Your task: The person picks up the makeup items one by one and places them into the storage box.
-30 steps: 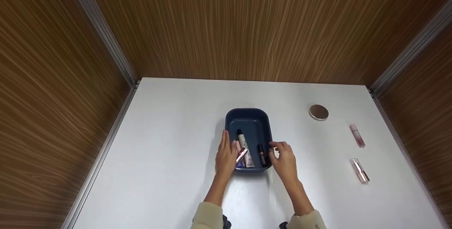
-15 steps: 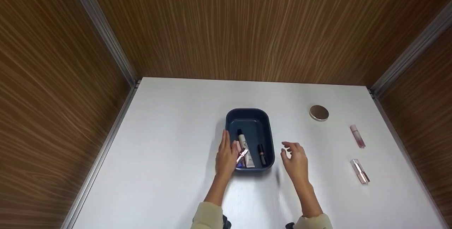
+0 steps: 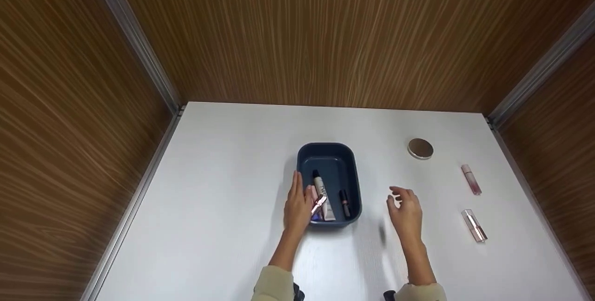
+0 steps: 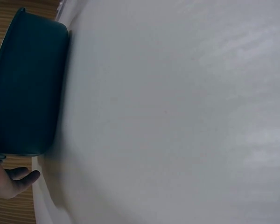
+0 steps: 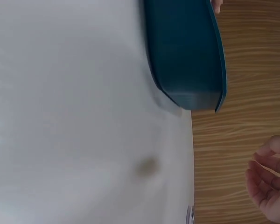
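In the head view a dark blue box [image 3: 334, 161] stands mid-table. My left hand [image 3: 297, 208] holds its left wall, fingers along the outside and thumb over the rim. In the left wrist view the left hand [image 4: 9, 182] shows only partly, at the end of the box [image 4: 28, 84]. Inside the box lie a white tube with a black cap [image 3: 321, 187], a shiny pink stick [image 3: 318, 204] and a small dark-capped tube [image 3: 344, 203]. My right hand [image 3: 406, 212] hovers right of the box, fingers loosely curved around nothing; the right wrist view shows this hand [image 5: 270, 179] too.
To the right on the white table [image 3: 223, 175] lie a round compact [image 3: 420, 148], a pink lip gloss tube [image 3: 471, 179] and a shiny lipstick tube [image 3: 474, 225]. Wood-grain panels [image 3: 302, 36] enclose the back and sides.
My right hand has left the right rim of the box and moved rightward over the table. The left hand, the box and its contents stay in place.
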Motion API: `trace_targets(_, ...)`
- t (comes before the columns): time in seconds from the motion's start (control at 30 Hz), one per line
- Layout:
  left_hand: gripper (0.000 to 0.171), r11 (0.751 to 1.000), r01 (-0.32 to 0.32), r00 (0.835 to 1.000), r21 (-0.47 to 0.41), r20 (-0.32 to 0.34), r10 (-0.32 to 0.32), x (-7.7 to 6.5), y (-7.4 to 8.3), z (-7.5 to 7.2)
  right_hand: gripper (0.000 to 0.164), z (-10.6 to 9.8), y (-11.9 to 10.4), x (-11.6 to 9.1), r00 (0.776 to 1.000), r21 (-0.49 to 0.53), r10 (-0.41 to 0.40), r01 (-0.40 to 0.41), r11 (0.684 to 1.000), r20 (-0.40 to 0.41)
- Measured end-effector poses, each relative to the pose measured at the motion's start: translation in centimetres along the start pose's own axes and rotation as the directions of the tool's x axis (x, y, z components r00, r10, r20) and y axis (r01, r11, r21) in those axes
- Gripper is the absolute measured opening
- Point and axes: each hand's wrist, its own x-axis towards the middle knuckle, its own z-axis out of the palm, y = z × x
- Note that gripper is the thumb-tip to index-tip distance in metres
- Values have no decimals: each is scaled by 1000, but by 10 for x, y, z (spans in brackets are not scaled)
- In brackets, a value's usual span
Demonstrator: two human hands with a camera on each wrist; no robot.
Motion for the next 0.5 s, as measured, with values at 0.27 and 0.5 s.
trace_targets(0.27,51,1000,14,1000,-3,9,-14,0,1,-1,18,-14,17,4,996,-15,86,-86,996,-19)
trace_targets(0.5,51,1000,23,1000,15,19,-24,0,0,-1,18,-27,32,5,994,-31,93,-95,995,-56)
